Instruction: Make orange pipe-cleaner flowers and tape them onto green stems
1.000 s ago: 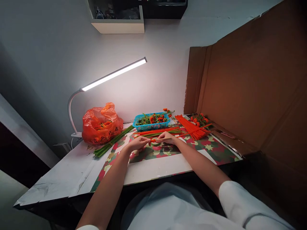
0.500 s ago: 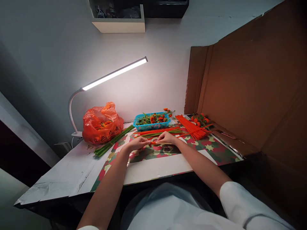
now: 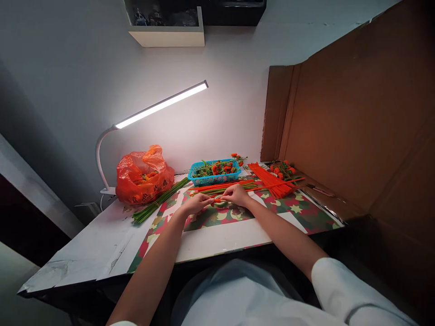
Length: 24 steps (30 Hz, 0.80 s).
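A short, bright orange piece of pipe cleaner (image 3: 216,200) spans the gap between my two hands, low over the table. My left hand (image 3: 197,203) pinches its left end between thumb and fingertips. From the other side, my right hand (image 3: 237,195) has its fingertips closed at the right end. A pale ring, like a roll of tape (image 3: 220,204), lies just beneath the fingers. Behind the hands are long orange pipe cleaners (image 3: 222,185) and green stems (image 3: 249,186). Fine detail of the piece is too small to make out.
A blue basket (image 3: 214,180) holds orange flowers with green stems. To its left sit an orange plastic bag (image 3: 144,179) and a green stem bundle (image 3: 152,206). An orange pipe cleaner bundle (image 3: 272,181), more flowers (image 3: 283,170) and a cardboard wall (image 3: 340,122) stand right. A lamp (image 3: 163,104) shines overhead.
The thin pale stick that stuck out along my right hand no longer shows. My right fingertips now meet the orange piece. My left hand has barely moved.
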Each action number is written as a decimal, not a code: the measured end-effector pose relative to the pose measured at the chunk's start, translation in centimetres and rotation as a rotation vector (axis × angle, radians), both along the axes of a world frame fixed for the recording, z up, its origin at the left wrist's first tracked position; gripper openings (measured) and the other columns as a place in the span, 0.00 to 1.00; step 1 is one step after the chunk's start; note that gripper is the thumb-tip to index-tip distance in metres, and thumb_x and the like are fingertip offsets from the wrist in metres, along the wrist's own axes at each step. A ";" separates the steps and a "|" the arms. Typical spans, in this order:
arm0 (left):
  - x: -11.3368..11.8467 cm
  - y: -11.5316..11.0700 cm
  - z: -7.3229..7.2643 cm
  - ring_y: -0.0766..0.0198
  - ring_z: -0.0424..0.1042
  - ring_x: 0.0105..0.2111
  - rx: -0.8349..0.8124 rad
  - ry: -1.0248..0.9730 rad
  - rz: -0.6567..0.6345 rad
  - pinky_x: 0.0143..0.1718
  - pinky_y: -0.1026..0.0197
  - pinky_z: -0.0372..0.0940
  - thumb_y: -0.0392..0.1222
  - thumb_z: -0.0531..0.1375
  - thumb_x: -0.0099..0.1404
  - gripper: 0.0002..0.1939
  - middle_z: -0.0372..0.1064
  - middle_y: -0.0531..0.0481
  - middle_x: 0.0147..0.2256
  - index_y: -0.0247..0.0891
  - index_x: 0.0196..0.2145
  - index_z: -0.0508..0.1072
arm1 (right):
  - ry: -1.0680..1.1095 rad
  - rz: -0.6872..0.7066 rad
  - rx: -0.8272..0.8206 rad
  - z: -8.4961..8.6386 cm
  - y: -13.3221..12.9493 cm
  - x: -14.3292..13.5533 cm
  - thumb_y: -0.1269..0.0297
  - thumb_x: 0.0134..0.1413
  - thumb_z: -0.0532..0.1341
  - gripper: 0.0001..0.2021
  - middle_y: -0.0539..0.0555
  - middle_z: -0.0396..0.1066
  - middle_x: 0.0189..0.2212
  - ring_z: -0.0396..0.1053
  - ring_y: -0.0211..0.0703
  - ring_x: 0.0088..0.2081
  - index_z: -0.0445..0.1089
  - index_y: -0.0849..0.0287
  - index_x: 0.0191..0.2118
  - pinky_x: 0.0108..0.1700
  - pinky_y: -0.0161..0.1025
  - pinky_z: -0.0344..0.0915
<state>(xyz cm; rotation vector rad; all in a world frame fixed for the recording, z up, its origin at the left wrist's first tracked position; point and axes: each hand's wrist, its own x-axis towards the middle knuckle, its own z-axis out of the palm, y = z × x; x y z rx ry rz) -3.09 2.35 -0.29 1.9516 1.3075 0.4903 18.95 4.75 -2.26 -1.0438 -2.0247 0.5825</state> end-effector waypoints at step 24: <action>2.0 -1.4 0.6 0.69 0.45 0.19 0.118 -0.079 0.076 0.21 0.63 0.40 0.65 0.53 0.56 0.25 0.44 0.58 0.16 0.38 0.19 0.63 | 0.011 -0.024 0.099 0.7 -0.6 0.0 0.57 0.48 0.66 0.09 0.54 0.75 0.24 0.69 0.39 0.27 0.78 0.58 0.27 0.32 0.35 0.57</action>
